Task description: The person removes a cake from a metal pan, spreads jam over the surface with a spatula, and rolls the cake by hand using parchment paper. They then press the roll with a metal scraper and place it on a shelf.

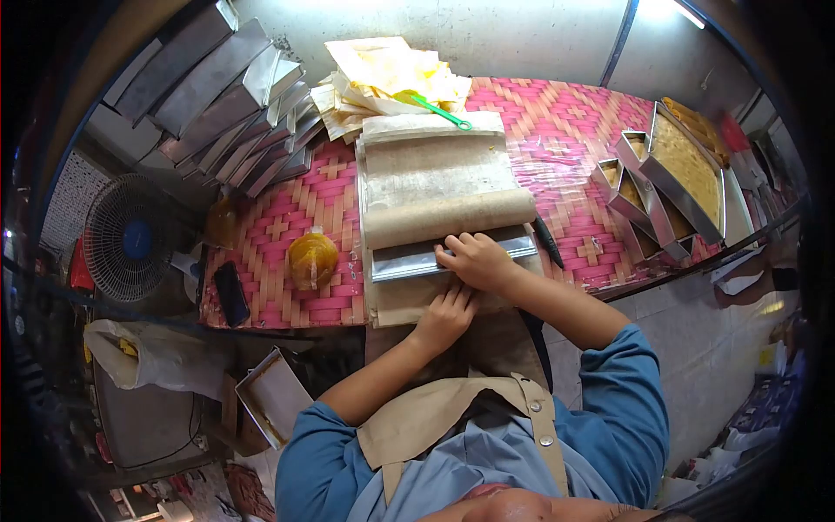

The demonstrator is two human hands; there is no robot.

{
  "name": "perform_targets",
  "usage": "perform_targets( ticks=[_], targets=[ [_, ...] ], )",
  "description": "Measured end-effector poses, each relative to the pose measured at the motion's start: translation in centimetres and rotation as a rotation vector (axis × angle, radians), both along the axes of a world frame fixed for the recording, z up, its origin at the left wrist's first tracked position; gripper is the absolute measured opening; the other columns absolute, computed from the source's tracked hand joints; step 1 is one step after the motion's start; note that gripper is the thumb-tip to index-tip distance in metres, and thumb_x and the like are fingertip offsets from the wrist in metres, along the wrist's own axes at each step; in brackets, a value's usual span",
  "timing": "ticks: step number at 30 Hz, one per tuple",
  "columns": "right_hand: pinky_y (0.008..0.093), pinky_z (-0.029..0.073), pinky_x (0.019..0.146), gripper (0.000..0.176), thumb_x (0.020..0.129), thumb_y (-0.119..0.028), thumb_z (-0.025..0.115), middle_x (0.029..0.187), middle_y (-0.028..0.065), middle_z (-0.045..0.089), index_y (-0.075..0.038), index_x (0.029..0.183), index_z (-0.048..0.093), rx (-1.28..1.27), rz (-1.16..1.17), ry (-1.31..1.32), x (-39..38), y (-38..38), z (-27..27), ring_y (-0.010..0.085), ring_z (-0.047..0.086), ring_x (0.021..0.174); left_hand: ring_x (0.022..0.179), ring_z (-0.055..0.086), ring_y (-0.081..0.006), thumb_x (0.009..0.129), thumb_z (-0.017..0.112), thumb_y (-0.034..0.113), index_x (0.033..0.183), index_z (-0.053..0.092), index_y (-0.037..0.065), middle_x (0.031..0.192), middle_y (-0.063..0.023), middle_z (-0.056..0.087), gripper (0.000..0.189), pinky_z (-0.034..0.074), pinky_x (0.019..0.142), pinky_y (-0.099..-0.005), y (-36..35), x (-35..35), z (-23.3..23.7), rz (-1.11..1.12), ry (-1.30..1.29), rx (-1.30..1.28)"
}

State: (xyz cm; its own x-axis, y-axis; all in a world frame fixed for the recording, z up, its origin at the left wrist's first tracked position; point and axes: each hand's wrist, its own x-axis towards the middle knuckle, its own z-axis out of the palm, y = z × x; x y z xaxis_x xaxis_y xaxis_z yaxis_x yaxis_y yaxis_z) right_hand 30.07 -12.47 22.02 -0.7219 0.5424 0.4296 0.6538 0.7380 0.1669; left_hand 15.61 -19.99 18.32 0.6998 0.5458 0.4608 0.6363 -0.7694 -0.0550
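A long roll (448,217) covered by brownish paper lies across a stack of worn paper sheets (435,165). Along its near side runs a flat silver metal strip (404,264). My right hand (478,261) is on the strip, its bent fingers gripping it close against the roll. Nearer my body, my left hand (446,317) is closed on the lower paper sheet (400,300) below the strip; its fingertips are partly hidden by my right hand. A black-handled tool (547,241), perhaps a knife, lies just right of the roll.
Crumpled yellow-stained papers (391,74) and a green-handled utensil (444,113) sit at the back. Metal pans (217,87) are stacked left, near a fan (130,235), a phone (230,294) and a bag of yellow filling (312,261). Tins of cake (687,170) stand right.
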Motion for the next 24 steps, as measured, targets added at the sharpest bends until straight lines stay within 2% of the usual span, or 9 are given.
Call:
perform_targets(
  ticks=[3, 6, 7, 9, 10, 11, 14, 19, 24],
  targets=[
    [0.0304, 0.044, 0.056, 0.026, 0.073, -0.018, 0.055, 0.084, 0.0047, 0.051, -0.011, 0.097, 0.057, -0.064, -0.025, 0.078, 0.2, -0.3, -0.5, 0.0185, 0.054, 0.07, 0.098, 0.057, -0.0293, 0.08, 0.056, 0.022, 0.102, 0.058, 0.002, 0.104, -0.014, 0.058, 0.03, 0.051, 0.075, -0.0369, 0.7, -0.6, 1.7, -0.06, 0.148, -0.042],
    [0.0318, 0.044, 0.057, 0.03, 0.07, -0.02, 0.057, 0.084, 0.0068, 0.05, -0.01, 0.098, 0.057, -0.093, -0.036, 0.099, 0.1, -0.7, -1.0, 0.0206, 0.054, 0.071, 0.075, 0.062, -0.0258, 0.075, 0.065, 0.038, 0.086, 0.062, 0.005, 0.079, -0.0099, 0.062, 0.034, 0.05, 0.062, -0.0364, 3.1, -0.1, 8.3, -0.165, 0.436, -0.707],
    [0.0329, 0.044, 0.058, 0.03, 0.07, -0.02, 0.057, 0.087, 0.0076, 0.051, -0.009, 0.098, 0.057, -0.111, -0.04, 0.104, 0.2, -0.8, -0.9, 0.0217, 0.054, 0.073, 0.069, 0.061, -0.0279, 0.076, 0.066, 0.038, 0.083, 0.064, 0.006, 0.073, -0.0091, 0.062, 0.032, 0.05, 0.063, -0.0383, 4.7, -0.1, 10.9, -0.249, 0.269, -0.883],
    [0.0339, 0.045, 0.059, 0.03, 0.07, -0.018, 0.057, 0.09, 0.008, 0.051, -0.008, 0.098, 0.057, -0.131, 0.034, 0.587, -0.2, -0.1, -3.2, 0.0227, 0.054, 0.075, 0.079, 0.061, -0.0309, 0.076, 0.065, 0.041, 0.092, 0.064, 0.005, 0.084, -0.0131, 0.063, 0.04, 0.049, 0.071, -0.0391, 8.8, -0.3, 10.0, -0.243, -0.269, -0.533],
    [0.0346, 0.045, 0.06, 0.028, 0.071, -0.016, 0.056, 0.092, 0.0085, 0.052, -0.008, 0.097, 0.057, -0.231, -0.072, 0.087, -0.1, -0.5, -2.1, 0.0229, 0.054, 0.075, 0.085, 0.06, -0.0321, 0.074, 0.066, 0.044, 0.097, 0.062, 0.004, 0.09, -0.0156, 0.063, 0.046, 0.047, 0.076, -0.0388, 11.3, -0.4, 10.0, -0.182, -0.234, -0.406],
    [0.0343, 0.045, 0.061, 0.027, 0.071, -0.015, 0.055, 0.09, 0.0091, 0.052, -0.009, 0.097, 0.057, 0.03, -0.03, 0.243, -0.3, -0.9, -1.8, 0.0227, 0.055, 0.075, 0.09, 0.059, -0.0333, 0.073, 0.067, 0.046, 0.102, 0.061, 0.003, 0.096, -0.018, 0.062, 0.053, 0.046, 0.08, -0.0386, 13.7, -0.6, 10.0, -0.119, -0.2, -0.282],
    [0.0328, 0.045, 0.06, 0.025, 0.072, -0.016, 0.054, 0.088, 0.0094, 0.051, -0.011, 0.095, 0.057, -0.137, -0.091, 0.065, -0.2, -1.2, -0.9, 0.0223, 0.055, 0.075, 0.1, 0.056, -0.0343, 0.063, 0.071, 0.047, 0.107, 0.058, -0.001, 0.106, -0.0225, 0.059, 0.066, 0.043, 0.087, -0.0376, 18.2, -0.6, 9.3, 0.066, 0.137, -0.938],
    [0.0326, 0.046, 0.058, 0.021, 0.073, -0.016, 0.055, 0.087, 0.0088, 0.051, -0.011, 0.093, 0.056, -0.14, -0.07, 0.075, -0.7, -1.4, -0.1, 0.0224, 0.056, 0.074, 0.103, 0.055, -0.0344, 0.062, 0.071, 0.049, 0.107, 0.058, -0.001, 0.109, -0.0223, 0.058, 0.068, 0.044, 0.088, -0.0391, 18.9, -0.1, 9.1, 0.014, 0.214, -0.876],
    [0.0415, 0.048, 0.075, 0.023, 0.082, -0.017, 0.053, 0.099, 0.0175, 0.058, -0.007, 0.103, 0.056, -0.974, 0.029, -0.367, 1.9, -7.0, 8.5, 0.0355, 0.059, 0.088, 0.099, 0.057, -0.0328, 0.063, 0.073, 0.047, 0.111, 0.052, 0.0, 0.108, -0.0187, 0.057, 0.071, 0.044, 0.087, -0.0397, 15.4, -0.3, 8.2, 0.072, 0.164, -0.621]
  ],
)
